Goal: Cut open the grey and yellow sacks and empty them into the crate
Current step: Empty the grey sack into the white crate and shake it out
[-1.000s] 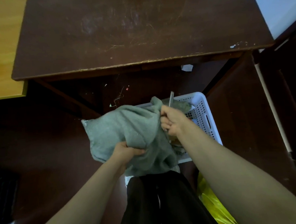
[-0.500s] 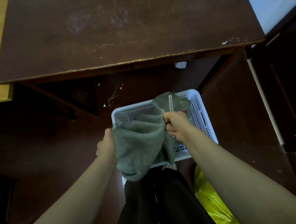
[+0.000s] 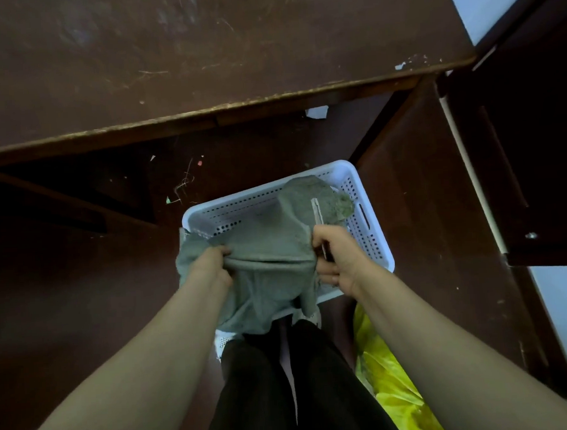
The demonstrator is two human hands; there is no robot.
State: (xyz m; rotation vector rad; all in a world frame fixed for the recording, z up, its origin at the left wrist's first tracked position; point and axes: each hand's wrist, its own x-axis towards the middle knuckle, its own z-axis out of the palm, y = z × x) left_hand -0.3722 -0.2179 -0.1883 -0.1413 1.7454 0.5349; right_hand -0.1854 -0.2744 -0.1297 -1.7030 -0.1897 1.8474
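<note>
1. The person stands over a white perforated crate (image 3: 374, 243) that sits on the dark floor, just in front of a scratched brown table (image 3: 201, 54).
2. The grey sack (image 3: 270, 245) is held above the crate, stretched between both hands. Its far end lies over the crate's inside and its near end hangs down over the near rim, towards the person's black trousers (image 3: 285, 395).
3. The left hand (image 3: 212, 264) has its fingers curled into the cloth at the sack's left side and bunches it tightly.
4. The right hand (image 3: 338, 261) is closed on the sack's right side. A thin pale blade (image 3: 317, 210) sticks up out of that same fist and lies against the grey cloth.
5. A taut fold runs across the sack from one hand to the other.
6. I cannot tell what is inside the crate, since the sack hides most of it.
7. The yellow sack (image 3: 393, 393) lies crumpled on the floor beside the person's right leg, outside the crate and near its corner.
8. A white shoe (image 3: 222, 342) peeks out under the hanging cloth.
9. Bits of thread and coloured scraps (image 3: 182, 187) lie on the floor under the table, and a piece of white paper (image 3: 316, 112) shows at the table's edge.
</note>
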